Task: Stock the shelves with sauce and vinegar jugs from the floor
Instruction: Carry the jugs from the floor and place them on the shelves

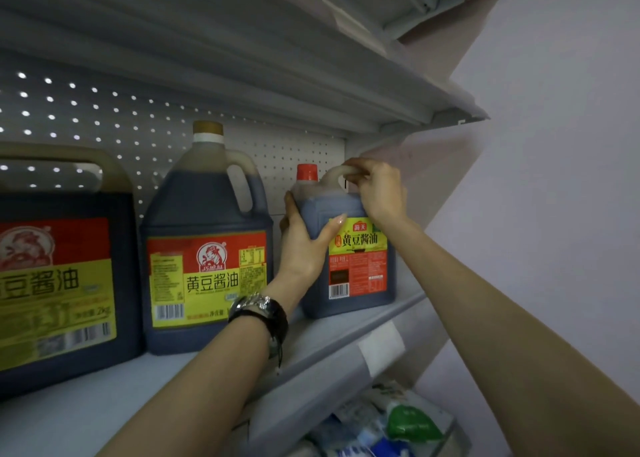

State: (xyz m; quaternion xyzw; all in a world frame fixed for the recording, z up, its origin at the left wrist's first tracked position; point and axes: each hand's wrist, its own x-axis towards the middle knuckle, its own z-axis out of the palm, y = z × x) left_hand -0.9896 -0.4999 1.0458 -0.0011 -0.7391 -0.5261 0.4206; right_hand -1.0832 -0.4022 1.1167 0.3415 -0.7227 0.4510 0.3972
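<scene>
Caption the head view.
Left hand and right hand steady a red-capped jug on the shelf beside a taller jug.

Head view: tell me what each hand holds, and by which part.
Both hold the red-capped sauce jug: the right hand grips its top handle, the left hand clasps its left side.

On the grey shelf (86, 404): large jug (59, 283); middle jug (204, 249); small red-capped jug (360, 269) rightmost.
</scene>
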